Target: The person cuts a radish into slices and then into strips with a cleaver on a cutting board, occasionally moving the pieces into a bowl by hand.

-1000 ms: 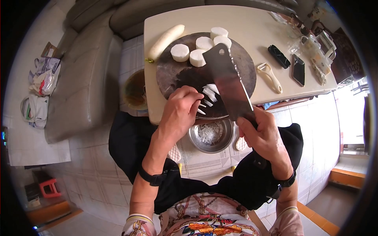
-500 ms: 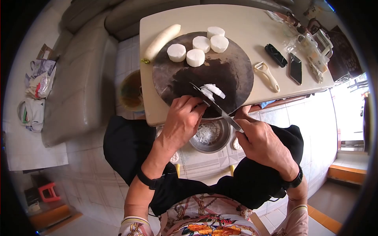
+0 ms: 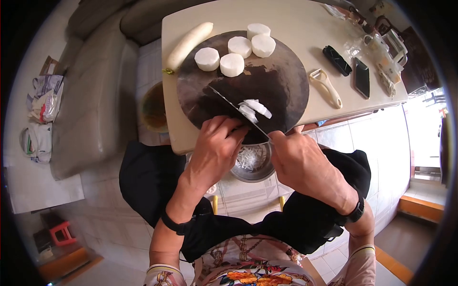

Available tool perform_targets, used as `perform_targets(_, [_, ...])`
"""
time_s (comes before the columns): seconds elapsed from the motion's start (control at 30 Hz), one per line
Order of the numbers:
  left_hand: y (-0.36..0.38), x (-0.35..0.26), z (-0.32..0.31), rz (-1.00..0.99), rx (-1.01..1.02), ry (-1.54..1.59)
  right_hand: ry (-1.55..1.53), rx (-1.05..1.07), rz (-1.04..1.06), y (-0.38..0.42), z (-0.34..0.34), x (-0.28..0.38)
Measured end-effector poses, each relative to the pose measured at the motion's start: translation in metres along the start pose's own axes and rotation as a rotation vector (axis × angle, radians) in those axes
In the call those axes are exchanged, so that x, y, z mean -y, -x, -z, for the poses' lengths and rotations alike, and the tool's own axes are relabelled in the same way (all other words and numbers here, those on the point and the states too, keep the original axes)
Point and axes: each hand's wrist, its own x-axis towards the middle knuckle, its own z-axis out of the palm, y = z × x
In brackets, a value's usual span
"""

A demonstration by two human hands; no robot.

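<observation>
My right hand (image 3: 296, 155) grips the handle of a knife (image 3: 237, 108), whose blade points up and left across the round dark chopping board (image 3: 291, 66). My left hand (image 3: 217, 143) is closed at the board's near edge, left of the blade; what its fingers press on is hidden. White radish slices (image 3: 255, 108) lie against the blade's right side. Farther back on the board stand several thick white radish pieces (image 3: 232, 65). A whole white radish (image 3: 190, 46) rests at the board's left rim.
A metal bowl of white shreds (image 3: 252, 164) is below the table edge, between my knees. On the table (image 3: 315, 21) to the right lie a peeler (image 3: 326, 88), a black case (image 3: 337, 61), a phone (image 3: 362, 78) and plastic bags (image 3: 384, 59). A sofa (image 3: 95, 100) stands left.
The knife has moved up and left, so more of its blade lies over the board. My right hand has moved left, closer to my left hand. The view has shifted slightly.
</observation>
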Motion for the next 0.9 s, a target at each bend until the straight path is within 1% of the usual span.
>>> perform_targets(0.03, [0.000,0.000,0.000,0.003,-0.002,-0.004,0.000,0.003,-0.001,0.002,0.001,-0.002])
perform_targets(0.1, [0.001,0.000,0.000,0.013,-0.001,-0.011,-0.117,-0.005,-0.011,0.006,0.003,-0.005])
perform_targets(0.23, [0.000,-0.001,0.000,0.010,0.006,-0.013,-0.153,-0.006,-0.031,0.006,0.008,0.001])
perform_targets(0.43, [0.000,-0.002,0.003,0.032,0.020,-0.012,-0.118,0.080,-0.043,0.002,0.008,0.000])
perform_targets(0.5, [-0.001,-0.003,0.004,0.034,0.029,-0.010,-0.024,0.047,-0.019,-0.003,0.002,0.006])
perform_targets(0.6, [-0.001,-0.004,0.005,0.046,0.049,-0.008,-0.006,0.000,0.022,-0.015,-0.003,0.007])
perform_targets(0.67, [0.001,-0.003,0.003,0.057,0.036,0.002,-0.012,0.011,-0.009,-0.013,-0.002,0.004])
perform_targets(0.73, [0.000,-0.004,0.003,0.063,0.015,0.009,-0.090,-0.024,-0.031,-0.008,0.000,-0.001])
perform_targets(0.77, [0.001,-0.004,0.003,0.067,0.000,0.017,-0.165,-0.004,-0.056,-0.006,0.005,0.002])
perform_targets(0.9, [0.002,-0.002,0.003,0.054,-0.010,0.021,-0.200,0.011,-0.075,-0.002,0.008,0.004])
